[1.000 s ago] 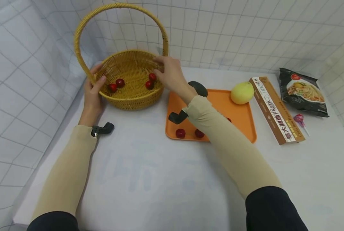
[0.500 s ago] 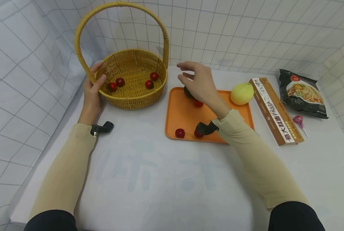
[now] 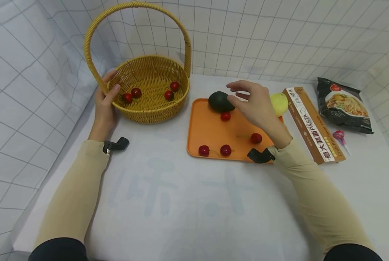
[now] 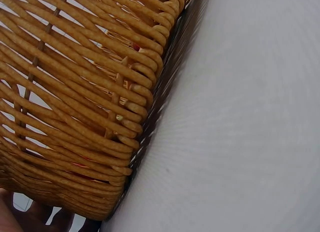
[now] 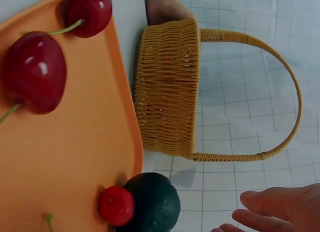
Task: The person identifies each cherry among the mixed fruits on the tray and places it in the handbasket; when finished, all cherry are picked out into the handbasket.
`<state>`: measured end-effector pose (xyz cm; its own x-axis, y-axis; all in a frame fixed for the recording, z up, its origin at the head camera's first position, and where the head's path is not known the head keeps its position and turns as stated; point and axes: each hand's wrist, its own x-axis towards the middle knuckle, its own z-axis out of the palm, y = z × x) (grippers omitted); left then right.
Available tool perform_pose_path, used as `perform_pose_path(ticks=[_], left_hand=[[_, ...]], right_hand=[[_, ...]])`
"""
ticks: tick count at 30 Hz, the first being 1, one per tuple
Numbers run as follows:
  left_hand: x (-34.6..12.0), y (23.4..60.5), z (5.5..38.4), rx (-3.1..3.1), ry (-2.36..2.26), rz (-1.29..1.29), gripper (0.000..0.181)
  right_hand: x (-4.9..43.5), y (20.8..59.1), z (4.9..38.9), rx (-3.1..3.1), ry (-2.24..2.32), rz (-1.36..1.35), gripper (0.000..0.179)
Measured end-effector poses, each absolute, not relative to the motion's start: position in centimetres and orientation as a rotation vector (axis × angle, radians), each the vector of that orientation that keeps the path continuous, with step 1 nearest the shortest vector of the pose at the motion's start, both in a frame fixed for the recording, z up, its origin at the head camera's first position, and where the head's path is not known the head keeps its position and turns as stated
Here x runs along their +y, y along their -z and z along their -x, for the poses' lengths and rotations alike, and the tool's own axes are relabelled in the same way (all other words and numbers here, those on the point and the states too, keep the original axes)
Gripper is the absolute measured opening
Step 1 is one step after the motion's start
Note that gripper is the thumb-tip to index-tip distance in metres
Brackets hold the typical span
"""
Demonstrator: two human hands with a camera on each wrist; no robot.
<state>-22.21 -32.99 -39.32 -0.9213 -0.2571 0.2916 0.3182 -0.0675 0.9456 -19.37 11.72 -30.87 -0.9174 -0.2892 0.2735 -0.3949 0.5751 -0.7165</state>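
A yellow wicker basket (image 3: 148,112) with a tall arched handle stands at the back left, with several red cherries (image 3: 169,95) inside. My left hand (image 3: 104,105) grips its left rim, thumb over the edge and fingers outside; the left wrist view shows fingers (image 4: 35,217) behind the weave. Over the orange tray (image 3: 211,134) hovers my right hand (image 3: 254,105), fingers loosely bent and nothing in them. On the tray lie a dark green avocado (image 3: 220,101) and several cherries (image 3: 225,150), some with stems. My right hand partly hides a yellow, lemon-like fruit (image 3: 279,104).
Right of the tray lies a long brown pasta box (image 3: 313,125). Beyond it are a black noodle packet (image 3: 344,105) and a pink-wrapped lollipop (image 3: 339,136). White gridded cloth (image 3: 246,43) hangs behind the white table (image 3: 168,203).
My right hand has moved right, from the basket's right rim to above the tray, uncovering the avocado and cherries. My left hand stays on the basket, which has hardly moved.
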Motion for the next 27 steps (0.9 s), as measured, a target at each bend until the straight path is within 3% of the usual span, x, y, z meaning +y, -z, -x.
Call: perform_pose_path(ticks=[20, 27], left_hand=[[-33.0, 39.2, 21.9, -1.816, 2.062, 0.049, 0.056], [-32.9, 39.3, 22.2, -1.787, 2.057, 0.077, 0.054]], right_hand=[[19.2, 34.8, 15.1, -2.957, -1.125, -0.672, 0.033], [20.7, 35.6, 14.1, -3.036, -1.094, -0.720, 0.045]])
